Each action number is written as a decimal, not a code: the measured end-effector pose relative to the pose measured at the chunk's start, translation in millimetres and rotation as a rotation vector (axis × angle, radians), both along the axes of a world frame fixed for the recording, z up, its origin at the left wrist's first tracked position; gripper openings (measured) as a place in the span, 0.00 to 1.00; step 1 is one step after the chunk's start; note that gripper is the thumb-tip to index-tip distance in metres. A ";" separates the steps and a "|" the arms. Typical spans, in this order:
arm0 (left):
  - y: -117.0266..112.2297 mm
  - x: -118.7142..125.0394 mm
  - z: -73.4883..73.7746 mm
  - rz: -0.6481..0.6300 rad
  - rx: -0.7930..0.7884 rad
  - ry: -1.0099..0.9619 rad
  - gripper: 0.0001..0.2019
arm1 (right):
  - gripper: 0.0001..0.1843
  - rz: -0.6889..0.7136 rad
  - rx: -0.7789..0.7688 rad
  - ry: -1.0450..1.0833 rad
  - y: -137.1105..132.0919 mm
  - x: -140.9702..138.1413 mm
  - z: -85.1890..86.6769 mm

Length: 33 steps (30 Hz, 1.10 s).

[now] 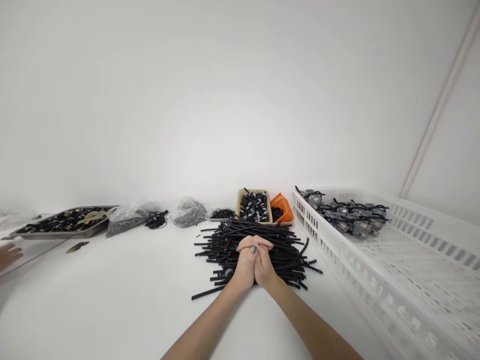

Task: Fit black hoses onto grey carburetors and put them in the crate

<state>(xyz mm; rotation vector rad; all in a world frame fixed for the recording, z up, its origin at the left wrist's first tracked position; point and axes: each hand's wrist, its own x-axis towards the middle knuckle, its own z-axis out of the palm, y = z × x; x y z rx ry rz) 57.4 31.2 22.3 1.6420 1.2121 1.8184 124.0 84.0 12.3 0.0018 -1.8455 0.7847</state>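
Observation:
My left hand [245, 262] and my right hand [263, 264] are pressed together with the fingers closed. Between them shows the round end of a small grey part [253, 249]; the rest of it is hidden by the fingers. Both hands are over a wide pile of black tubes [221, 240], lying mostly crosswise on the white table. Close to my left wrist, another small greyish piece [228, 273] rests among the tubes. One tube [206, 293] sticks out at the pile's front left.
Behind the pile are a yellow basket [271, 214] of black-and-grey parts and a tilted orange basket [287, 212]. A long white crate [360, 265] with clear-grey assemblies [352, 217] lines the right. Leftward are plastic bags [188, 212], a metal tray [88, 231] and another person's hand [9, 255].

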 end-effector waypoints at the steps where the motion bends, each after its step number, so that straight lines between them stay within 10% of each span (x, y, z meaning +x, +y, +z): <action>1: 2.4 1.9 -3.5 0.008 0.004 -0.029 0.31 | 0.28 0.001 -0.035 -0.003 0.1 -1.0 -2.8; 33: 11.0 6.6 -14.7 0.004 -0.086 -0.157 0.22 | 0.25 0.010 -0.229 -0.085 3.4 -3.9 -18.1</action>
